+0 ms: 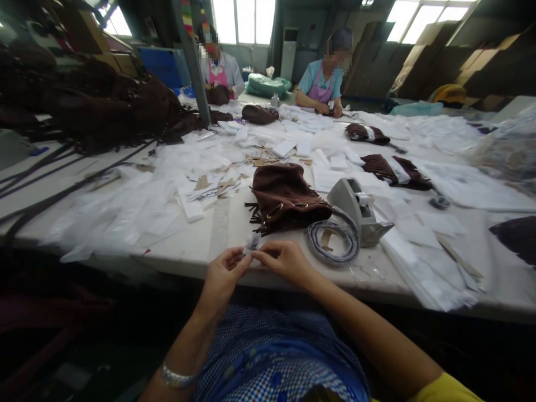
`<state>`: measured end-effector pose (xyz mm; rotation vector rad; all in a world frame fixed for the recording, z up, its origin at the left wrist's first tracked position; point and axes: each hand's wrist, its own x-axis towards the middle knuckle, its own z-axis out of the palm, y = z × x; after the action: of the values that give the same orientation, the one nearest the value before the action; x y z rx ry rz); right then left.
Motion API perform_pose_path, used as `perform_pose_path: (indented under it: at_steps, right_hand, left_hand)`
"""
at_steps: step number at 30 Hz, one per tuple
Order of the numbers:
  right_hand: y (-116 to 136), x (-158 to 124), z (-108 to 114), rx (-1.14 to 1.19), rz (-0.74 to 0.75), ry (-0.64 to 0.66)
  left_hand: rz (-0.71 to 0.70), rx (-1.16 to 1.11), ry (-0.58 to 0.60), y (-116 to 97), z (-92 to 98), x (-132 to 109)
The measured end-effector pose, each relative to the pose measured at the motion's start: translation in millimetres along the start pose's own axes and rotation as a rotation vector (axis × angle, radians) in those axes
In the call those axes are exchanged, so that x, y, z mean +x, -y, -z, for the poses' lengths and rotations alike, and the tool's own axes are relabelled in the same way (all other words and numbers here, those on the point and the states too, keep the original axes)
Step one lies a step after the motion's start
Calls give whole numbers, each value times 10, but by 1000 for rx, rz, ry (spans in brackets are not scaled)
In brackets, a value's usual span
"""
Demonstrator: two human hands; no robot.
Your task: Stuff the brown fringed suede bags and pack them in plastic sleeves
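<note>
My left hand [226, 272] and my right hand [288, 260] meet at the table's front edge. Between their fingertips is a small piece wrapped in clear plastic [252, 242]; its contents are too small to make out. Both hands are closed in a pinch on it. Just beyond them lies a dark brown fringed drawstring bag [285, 192], its ringed opening turned toward me. To the right of my right hand sits a coiled strap in wrapping [335, 241], leaning against a grey tape dispenser [360, 212].
White tissue and plastic sheets [142, 195] cover much of the table. Brown bags [104, 106] are heaped at the left, beside a metal post [196, 61]. Banded fringed bags [396, 170] lie at right. Two co-workers [320, 84] work across the table.
</note>
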<state>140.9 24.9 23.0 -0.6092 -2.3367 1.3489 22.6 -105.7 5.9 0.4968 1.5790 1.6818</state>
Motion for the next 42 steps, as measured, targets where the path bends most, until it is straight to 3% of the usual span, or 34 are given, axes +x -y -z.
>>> perform_pose_path:
  at_steps: [8, 17, 25, 35, 42]
  right_hand:
    - [-45, -14, 5, 299, -66, 125]
    - [-14, -124, -90, 231, -56, -6]
    - [-77, -138, -298, 91, 1, -209]
    - [-48, -166, -375, 188, -21, -300]
    - [-69, -151, -393, 300, -122, -250]
  left_hand:
    - [28, 29, -3, -37, 55, -19]
    - [111, 49, 56, -150, 61, -90]
    - [68, 104, 38, -153, 57, -104]
    - [51, 118, 68, -120, 71, -93]
    - [62, 140, 122, -133, 91, -101]
